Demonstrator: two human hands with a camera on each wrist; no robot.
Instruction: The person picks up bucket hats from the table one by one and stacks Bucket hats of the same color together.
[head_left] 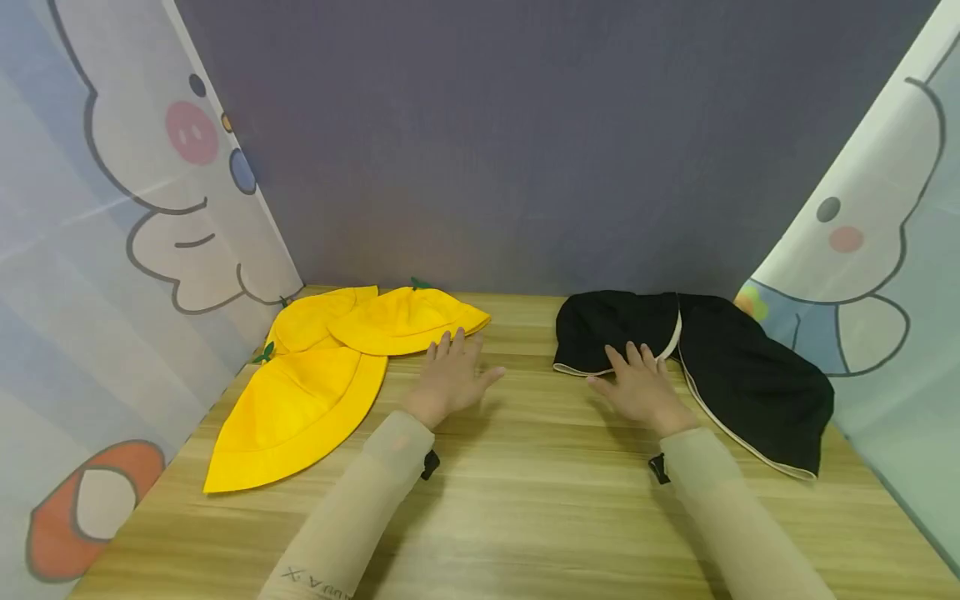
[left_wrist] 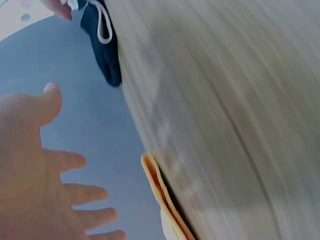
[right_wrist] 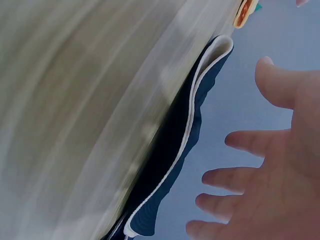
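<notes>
My left hand (head_left: 450,379) is spread over the table, fingers straight, its fingertips overlapping the brim of a yellow bucket hat (head_left: 408,321) in the head view. That hat lies partly over a second yellow hat (head_left: 303,321), and a third yellow hat (head_left: 296,408) is nearer me; small green leaf-shaped tips stand on them. Opposite, my right hand (head_left: 641,390) reaches with extended fingers toward a black hat (head_left: 607,329) edged in white. Another black hat (head_left: 757,383) lies against it on the right. In both wrist views the palms hold nothing.
The wood-grain table (head_left: 525,500) runs back to a grey-blue panel (head_left: 540,150). Cartoon-printed curtains (head_left: 67,333) hang along both sides, close to the outer hats. A black band (head_left: 431,464) shows at my left wrist, another (head_left: 659,468) at my right.
</notes>
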